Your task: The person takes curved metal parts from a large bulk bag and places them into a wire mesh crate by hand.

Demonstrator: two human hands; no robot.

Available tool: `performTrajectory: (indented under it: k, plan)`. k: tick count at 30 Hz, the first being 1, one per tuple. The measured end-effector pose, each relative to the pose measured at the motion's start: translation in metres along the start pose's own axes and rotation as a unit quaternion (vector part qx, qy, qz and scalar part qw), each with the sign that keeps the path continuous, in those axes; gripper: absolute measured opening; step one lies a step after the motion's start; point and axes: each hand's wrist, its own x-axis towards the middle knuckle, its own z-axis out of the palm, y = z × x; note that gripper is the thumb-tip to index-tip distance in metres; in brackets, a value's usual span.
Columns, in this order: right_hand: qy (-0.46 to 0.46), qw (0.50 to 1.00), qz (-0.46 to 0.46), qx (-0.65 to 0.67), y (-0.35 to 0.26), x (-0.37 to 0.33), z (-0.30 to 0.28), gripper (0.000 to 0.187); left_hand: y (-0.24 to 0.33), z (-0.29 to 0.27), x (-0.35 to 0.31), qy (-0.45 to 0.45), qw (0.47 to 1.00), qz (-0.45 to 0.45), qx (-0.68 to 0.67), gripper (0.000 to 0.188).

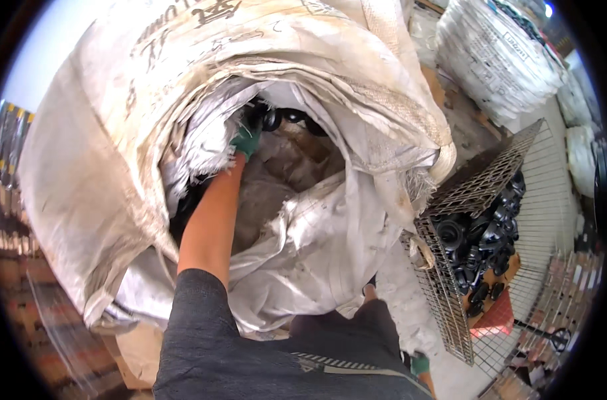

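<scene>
A large, dirty white woven bulk sack (103,153) fills most of the view, its frayed mouth turned toward me. My left hand (247,139), in a green glove, reaches deep inside it. It is next to shiny black rounded parts (292,115) at the sack's far inner side. Its fingers are hidden by shadow and the parts, so I cannot tell whether it grips one. My right hand (420,364), also green-gloved, hangs low at the right beside my body. It is small and blurred, with something dark next to it, and its finger position is unclear.
To the right stands a wire mesh cage (443,310) with a folded-down panel, holding many black parts (483,233) and brown cardboard (510,273). A filled white sack (493,60) sits at the far right. Stacked brown boxes (30,300) line the left.
</scene>
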Motion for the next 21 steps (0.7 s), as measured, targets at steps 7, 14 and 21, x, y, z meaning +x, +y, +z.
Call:
performTrajectory:
  k: [7,14,21]
  plan:
    - [0.038,0.976,0.152,0.149,0.017,-0.171,0.014,0.041,-0.018,0.016,0.045,-0.176,0.957,-0.025,0.230,0.057]
    - [-0.023,0.987,0.018,0.159,0.028,-0.045,-0.009,0.036,0.046,0.006,0.006,-0.245,0.933,0.084,0.250,0.056]
    - [-0.079,0.980,-0.151,-0.101,-0.142,-0.008,0.044,0.034,0.087,-0.049,-0.152,-0.276,0.959,-0.064,-0.023,0.064]
